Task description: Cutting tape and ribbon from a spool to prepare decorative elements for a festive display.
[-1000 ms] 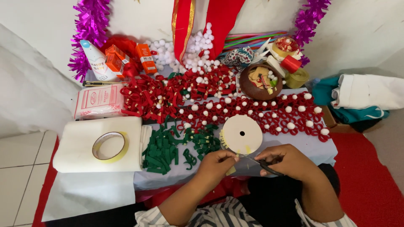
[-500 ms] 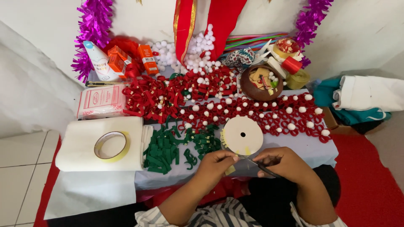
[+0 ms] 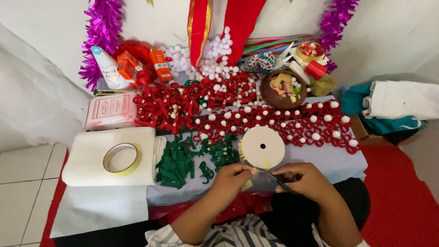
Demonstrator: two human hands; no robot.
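My left hand [image 3: 232, 177] pinches a small strip of yellow ribbon [image 3: 247, 185] just below a flat cream ribbon spool [image 3: 263, 146] lying on the table. In my right hand [image 3: 307, 180] is a pair of dark scissors [image 3: 275, 178], its blades pointing left at the fingertips of the other hand. Both hands hover over the table's front edge, almost touching each other. Left of the spool lies a pile of folded green ribbon pieces [image 3: 180, 161].
Red ribbon loops with white pompoms [image 3: 292, 124] fill the table's middle. A yellow tape roll [image 3: 121, 158] rests on a white folded sheet [image 3: 84, 171]. Further back are a brown bowl [image 3: 280, 91], a pink packet [image 3: 111, 111], orange boxes [image 3: 157, 64] and purple tinsel [image 3: 98, 32]. Folded cloth [image 3: 393, 103] lies right.
Both hands stay by the spool; the scissors have edged slightly closer to the left fingertips. Nothing else on the table has moved.
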